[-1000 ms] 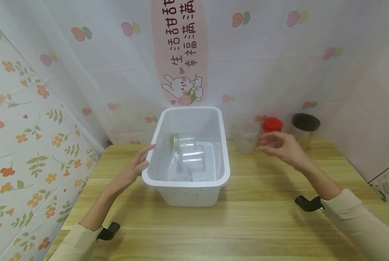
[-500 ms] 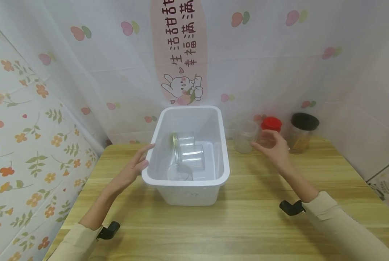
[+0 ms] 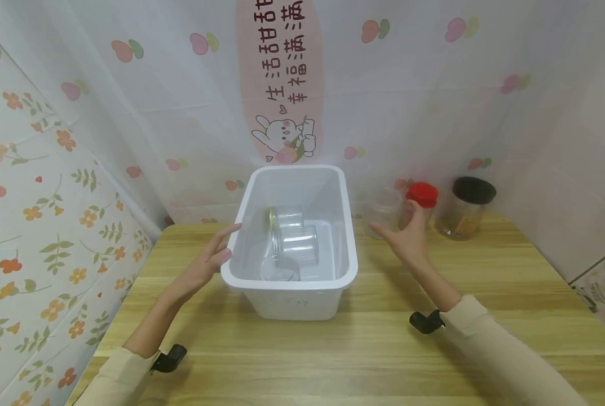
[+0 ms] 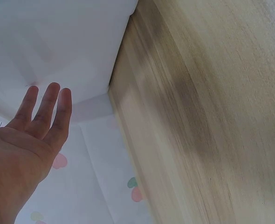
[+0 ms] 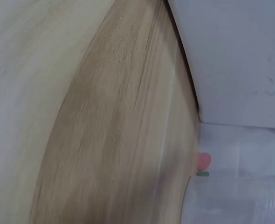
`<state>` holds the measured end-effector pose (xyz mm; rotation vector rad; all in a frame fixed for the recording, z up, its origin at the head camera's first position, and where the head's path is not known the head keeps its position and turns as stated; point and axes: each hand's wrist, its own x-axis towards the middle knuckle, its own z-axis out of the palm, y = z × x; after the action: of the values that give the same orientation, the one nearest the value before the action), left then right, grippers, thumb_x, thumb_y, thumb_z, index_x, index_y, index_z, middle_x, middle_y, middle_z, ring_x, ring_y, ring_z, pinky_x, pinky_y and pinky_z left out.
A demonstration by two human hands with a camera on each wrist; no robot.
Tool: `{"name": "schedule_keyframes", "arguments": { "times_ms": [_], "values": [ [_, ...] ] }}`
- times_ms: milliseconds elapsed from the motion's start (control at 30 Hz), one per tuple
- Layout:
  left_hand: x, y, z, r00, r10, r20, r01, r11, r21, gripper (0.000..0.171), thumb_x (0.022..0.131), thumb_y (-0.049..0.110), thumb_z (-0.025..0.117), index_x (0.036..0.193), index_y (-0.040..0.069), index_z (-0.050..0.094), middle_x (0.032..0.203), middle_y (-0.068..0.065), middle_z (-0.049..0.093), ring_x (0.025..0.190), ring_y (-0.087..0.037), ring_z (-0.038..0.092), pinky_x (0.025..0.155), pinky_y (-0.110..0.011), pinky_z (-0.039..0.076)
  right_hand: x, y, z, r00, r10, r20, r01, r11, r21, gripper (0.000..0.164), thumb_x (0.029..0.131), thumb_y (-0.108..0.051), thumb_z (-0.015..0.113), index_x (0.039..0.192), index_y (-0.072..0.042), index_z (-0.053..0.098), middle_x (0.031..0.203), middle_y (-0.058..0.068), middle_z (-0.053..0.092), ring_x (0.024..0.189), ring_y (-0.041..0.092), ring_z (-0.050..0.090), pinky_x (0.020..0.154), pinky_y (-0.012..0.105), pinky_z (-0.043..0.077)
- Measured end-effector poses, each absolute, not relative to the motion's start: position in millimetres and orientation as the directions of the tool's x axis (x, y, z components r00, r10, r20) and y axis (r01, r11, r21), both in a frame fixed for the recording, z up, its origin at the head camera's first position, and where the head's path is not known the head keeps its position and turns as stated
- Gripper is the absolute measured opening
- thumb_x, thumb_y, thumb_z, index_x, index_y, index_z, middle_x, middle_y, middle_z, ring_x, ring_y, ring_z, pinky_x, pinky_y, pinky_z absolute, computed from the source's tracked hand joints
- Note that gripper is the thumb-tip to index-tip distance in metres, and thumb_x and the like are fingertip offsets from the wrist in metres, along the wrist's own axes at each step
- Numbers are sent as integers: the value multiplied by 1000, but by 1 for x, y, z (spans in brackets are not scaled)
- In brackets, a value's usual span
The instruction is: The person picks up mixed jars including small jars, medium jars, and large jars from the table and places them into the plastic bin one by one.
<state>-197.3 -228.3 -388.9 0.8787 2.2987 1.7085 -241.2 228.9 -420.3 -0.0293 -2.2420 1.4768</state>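
My left hand (image 3: pixel 203 262) rests at the left rim of a white plastic tub (image 3: pixel 292 301). In the left wrist view, straight fingers (image 4: pixel 45 109) of that hand lie close along the tub's outer wall. Inside the tub are clear jars (image 3: pixel 299 245), one with a gold lid (image 3: pixel 272 219). My right hand (image 3: pixel 409 237) is at a clear, lidless jar (image 3: pixel 383 211), thumb and fingers spread apart, the thumb overlapping its lower part. The right wrist view shows this jar (image 5: pixel 230 200) upright, with only a sliver of finger at the corner.
Just behind the right hand stands a jar with a red lid (image 3: pixel 422 194). A larger clear jar with a black lid (image 3: pixel 475 190) stands to its right. A printed curtain (image 3: pixel 383 113) hangs behind the wooden table (image 3: pixel 383 349).
My right hand has moved left, from in front of the red- and black-lidded jars to the clear lidless jar, its thumb and fingers spreading. The left hand has stayed at the rim.
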Motion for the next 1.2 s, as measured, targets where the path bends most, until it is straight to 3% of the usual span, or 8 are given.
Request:
{"name": "schedule_keyframes", "arguments": {
  "times_ms": [200, 633, 1033, 1200],
  "values": [
    [-198, -230, -389, -819, 530, 219, 365, 188, 912, 52, 109, 19, 35, 159, 17, 22, 143, -33, 45, 116, -23, 59, 88, -43, 51, -249, 215, -426, -888, 294, 352, -231, 377, -897, 112, 76, -32, 92, 155, 0, 20, 156, 21, 27, 144, 32, 27, 115, 48, 26],
    [-197, -231, -390, -818, 530, 223, 364, 176, 915, 52, 109, 19, 36, 159, 18, 23, 141, -34, 46, 115, -33, 58, 85, -42, 53, -268, 201, -431, -871, 398, 287, -107, 417, -902, 117, 75, -38, 92, 158, -6, 15, 158, 18, 24, 144, 32, 24, 115, 53, 23],
    [-197, -230, -388, -817, 537, 211, 355, 180, 917, 53, 109, 22, 36, 159, 19, 22, 145, -30, 45, 119, -30, 56, 89, -42, 50, -284, 200, -438, -822, 494, 285, -91, 381, -920, 99, 82, -27, 87, 153, -1, 23, 154, 21, 30, 143, 32, 26, 117, 43, 20],
    [-197, -230, -387, -820, 534, 205, 353, 191, 916, 53, 109, 23, 36, 160, 19, 22, 144, -29, 45, 120, -35, 54, 90, -41, 49, -290, 198, -439, -791, 528, 309, -99, 388, -916, 93, 83, -25, 86, 150, 2, 27, 151, 23, 34, 142, 34, 30, 117, 39, 20]
  ]
}}
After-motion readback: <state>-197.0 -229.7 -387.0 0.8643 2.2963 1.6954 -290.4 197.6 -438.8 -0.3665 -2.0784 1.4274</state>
